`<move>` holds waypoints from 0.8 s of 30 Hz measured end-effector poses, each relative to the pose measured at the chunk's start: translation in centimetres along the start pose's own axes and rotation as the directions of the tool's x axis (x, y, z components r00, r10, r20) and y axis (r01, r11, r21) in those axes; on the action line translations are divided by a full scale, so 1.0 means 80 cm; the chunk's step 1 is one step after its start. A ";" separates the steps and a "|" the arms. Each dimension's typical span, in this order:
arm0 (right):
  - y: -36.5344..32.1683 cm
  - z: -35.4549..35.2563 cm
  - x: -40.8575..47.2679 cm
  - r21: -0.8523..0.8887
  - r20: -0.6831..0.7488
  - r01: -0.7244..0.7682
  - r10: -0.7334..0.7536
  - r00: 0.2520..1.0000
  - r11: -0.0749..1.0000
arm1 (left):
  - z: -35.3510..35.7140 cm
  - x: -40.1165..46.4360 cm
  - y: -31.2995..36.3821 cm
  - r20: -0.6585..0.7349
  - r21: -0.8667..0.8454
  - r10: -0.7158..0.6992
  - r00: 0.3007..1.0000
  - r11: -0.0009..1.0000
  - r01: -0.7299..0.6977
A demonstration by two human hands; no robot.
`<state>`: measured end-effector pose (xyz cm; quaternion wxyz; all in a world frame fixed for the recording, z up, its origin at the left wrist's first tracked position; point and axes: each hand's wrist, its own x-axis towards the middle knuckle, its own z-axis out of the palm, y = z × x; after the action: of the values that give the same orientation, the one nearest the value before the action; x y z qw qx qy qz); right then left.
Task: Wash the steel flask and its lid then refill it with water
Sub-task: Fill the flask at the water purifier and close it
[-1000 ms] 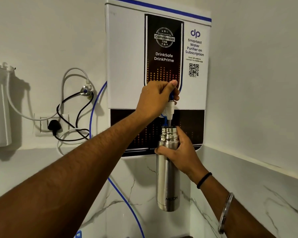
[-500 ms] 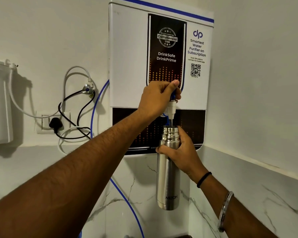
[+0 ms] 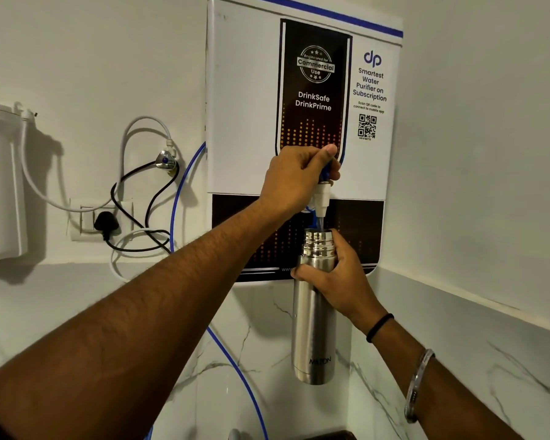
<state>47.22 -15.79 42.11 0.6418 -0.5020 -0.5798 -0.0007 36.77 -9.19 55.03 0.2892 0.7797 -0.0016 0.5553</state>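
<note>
Meanwhile, little changed since a second ago | left hand (image 3: 294, 176) stayed clenched on blue tap lever (image 3: 326, 173) | right hand (image 3: 337, 277) gripped tall steel flask (image 3: 313, 325) under white spout (image 3: 322, 201) | refill continued, lid unseen

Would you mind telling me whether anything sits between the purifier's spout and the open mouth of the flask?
Nothing visible does. The spout hangs just above the steel flask, whose mouth is uncapped, with only a thin water stream between them.
</note>
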 end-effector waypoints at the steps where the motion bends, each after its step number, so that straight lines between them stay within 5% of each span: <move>1: -0.001 0.001 0.000 0.000 -0.003 -0.002 0.002 1.000 1.000 | 0.000 0.000 0.000 0.000 -0.004 0.000 1.000 1.000 0.000; 24: -0.004 0.001 -0.004 -0.010 -0.014 -0.014 0.014 1.000 1.000 | -0.002 0.001 -0.006 0.033 -0.037 -0.017 0.999 0.999 0.018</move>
<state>46.85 -16.04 42.07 0.6433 -0.5093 -0.5716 -0.0025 36.86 -8.70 54.93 0.3085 0.7832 -0.0098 0.5398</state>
